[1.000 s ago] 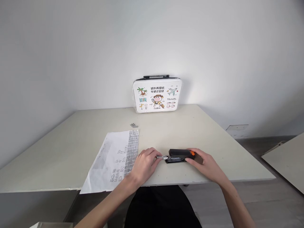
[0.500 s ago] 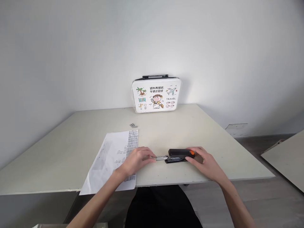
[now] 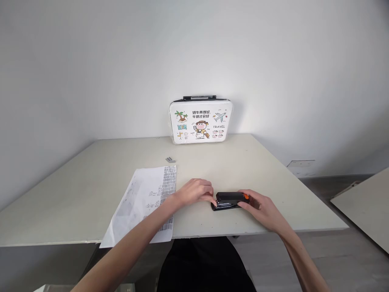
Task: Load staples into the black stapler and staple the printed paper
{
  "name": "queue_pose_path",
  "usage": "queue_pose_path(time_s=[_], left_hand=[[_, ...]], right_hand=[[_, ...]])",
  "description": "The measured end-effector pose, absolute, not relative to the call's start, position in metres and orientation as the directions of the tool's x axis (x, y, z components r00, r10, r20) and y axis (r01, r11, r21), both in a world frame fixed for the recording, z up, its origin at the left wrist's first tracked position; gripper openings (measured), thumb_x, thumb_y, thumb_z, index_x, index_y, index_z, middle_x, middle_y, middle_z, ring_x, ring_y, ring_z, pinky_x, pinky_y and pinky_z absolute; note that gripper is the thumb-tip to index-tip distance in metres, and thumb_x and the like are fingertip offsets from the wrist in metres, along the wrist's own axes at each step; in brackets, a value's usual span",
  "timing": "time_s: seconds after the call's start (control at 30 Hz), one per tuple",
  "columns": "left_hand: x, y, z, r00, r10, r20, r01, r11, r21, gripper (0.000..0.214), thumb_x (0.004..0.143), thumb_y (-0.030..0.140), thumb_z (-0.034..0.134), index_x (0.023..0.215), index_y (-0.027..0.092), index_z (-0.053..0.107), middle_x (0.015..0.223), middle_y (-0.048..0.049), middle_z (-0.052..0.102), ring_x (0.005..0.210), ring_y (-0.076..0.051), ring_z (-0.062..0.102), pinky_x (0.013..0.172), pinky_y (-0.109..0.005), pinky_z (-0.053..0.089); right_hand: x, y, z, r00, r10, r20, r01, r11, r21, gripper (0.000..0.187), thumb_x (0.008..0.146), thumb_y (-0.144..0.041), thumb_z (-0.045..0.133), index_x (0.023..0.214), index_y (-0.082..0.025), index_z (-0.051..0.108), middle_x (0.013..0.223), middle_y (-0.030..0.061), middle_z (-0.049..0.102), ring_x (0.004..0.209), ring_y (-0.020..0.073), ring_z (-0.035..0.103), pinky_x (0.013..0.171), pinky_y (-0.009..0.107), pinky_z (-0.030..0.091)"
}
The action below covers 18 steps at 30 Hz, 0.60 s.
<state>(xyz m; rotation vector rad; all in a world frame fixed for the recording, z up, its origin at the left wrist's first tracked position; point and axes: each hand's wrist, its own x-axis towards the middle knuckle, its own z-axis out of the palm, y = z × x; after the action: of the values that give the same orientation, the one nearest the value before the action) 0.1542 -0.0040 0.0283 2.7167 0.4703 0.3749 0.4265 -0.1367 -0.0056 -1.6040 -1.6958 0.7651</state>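
A black stapler [image 3: 228, 200] with an orange rear end lies near the front edge of the pale table [image 3: 258, 170]. My right hand [image 3: 260, 206] grips its rear end, fingers closed round it. My left hand [image 3: 197, 192] has its fingers bunched against the stapler's front end, and the metal staple tray no longer shows there. A printed sheet of paper [image 3: 144, 202] lies under my left forearm and hangs over the table's front edge. A small strip of staples [image 3: 170, 159] rests on the table beyond the sheet.
A white carry case [image 3: 201, 121] with cartoon travel pictures and a black handle stands upright against the wall at the table's back edge. Another tabletop [image 3: 364, 207] juts in at the right, with floor between the two.
The stapler's metal tray stuck out to the left a second ago with my left hand on its tip. My left hand has moved right against the stapler and the tray is now pushed in.
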Motion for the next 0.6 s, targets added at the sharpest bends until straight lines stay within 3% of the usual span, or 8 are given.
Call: queue_pose_path(time_s=[0.2, 0.33, 0.43, 0.5, 0.6], left_hand=[[0.154, -0.010, 0.025, 0.893, 0.384, 0.234, 0.323, -0.909, 0.262, 0.052, 0.095, 0.068, 0.052, 0.082, 0.022, 0.070, 0.079, -0.0039, 0.068, 0.074, -0.020, 0.066, 0.068, -0.031, 0.046], [0.122, -0.038, 0.044, 0.844, 0.477, 0.244, 0.434, -0.876, 0.210, 0.041, 0.101, 0.058, 0.052, 0.101, 0.021, 0.070, 0.102, -0.0080, 0.070, 0.095, -0.024, 0.067, 0.088, -0.038, 0.051], [0.070, -0.066, 0.061, 0.778, 0.590, 0.214, 0.542, -0.804, 0.245, 0.037, 0.101, 0.054, 0.056, 0.121, 0.024, 0.066, 0.120, -0.0094, 0.068, 0.116, -0.027, 0.062, 0.100, -0.042, 0.051], [0.031, -0.083, 0.068, 0.745, 0.647, 0.162, 0.595, -0.754, 0.278, 0.048, 0.096, 0.058, 0.063, 0.135, 0.030, 0.061, 0.136, -0.0082, 0.064, 0.132, -0.030, 0.055, 0.108, -0.045, 0.048], [-0.018, -0.102, 0.068, 0.719, 0.693, 0.051, 0.662, -0.705, 0.252, 0.091, 0.082, 0.071, 0.071, 0.159, 0.037, 0.036, 0.163, -0.0076, 0.041, 0.150, -0.039, 0.036, 0.115, -0.054, 0.043]], right_hand=[[0.429, -0.136, -0.013, 0.002, 0.998, 0.060, 0.612, 0.046, -0.789, 0.049, 0.093, -0.065, 0.058, 0.123, -0.029, 0.069, 0.116, 0.0051, 0.075, 0.093, 0.0256, 0.068, 0.078, 0.035, 0.057], [0.427, -0.136, -0.013, -0.011, 0.998, 0.067, 0.603, 0.060, -0.796, 0.046, 0.093, -0.064, 0.058, 0.121, -0.030, 0.070, 0.111, 0.0037, 0.075, 0.089, 0.0242, 0.068, 0.077, 0.034, 0.057], [0.425, -0.137, -0.011, 0.002, 0.998, 0.057, 0.597, 0.045, -0.801, 0.047, 0.093, -0.065, 0.058, 0.122, -0.031, 0.070, 0.107, 0.0032, 0.076, 0.087, 0.0242, 0.068, 0.075, 0.034, 0.057], [0.424, -0.138, -0.010, 0.020, 0.998, 0.052, 0.601, 0.030, -0.799, 0.048, 0.092, -0.066, 0.059, 0.123, -0.031, 0.070, 0.107, 0.0030, 0.076, 0.086, 0.0244, 0.068, 0.074, 0.034, 0.057], [0.422, -0.139, -0.008, 0.039, 0.997, 0.059, 0.612, 0.023, -0.790, 0.047, 0.091, -0.066, 0.059, 0.121, -0.032, 0.070, 0.105, 0.0028, 0.076, 0.083, 0.0238, 0.068, 0.071, 0.034, 0.057]])
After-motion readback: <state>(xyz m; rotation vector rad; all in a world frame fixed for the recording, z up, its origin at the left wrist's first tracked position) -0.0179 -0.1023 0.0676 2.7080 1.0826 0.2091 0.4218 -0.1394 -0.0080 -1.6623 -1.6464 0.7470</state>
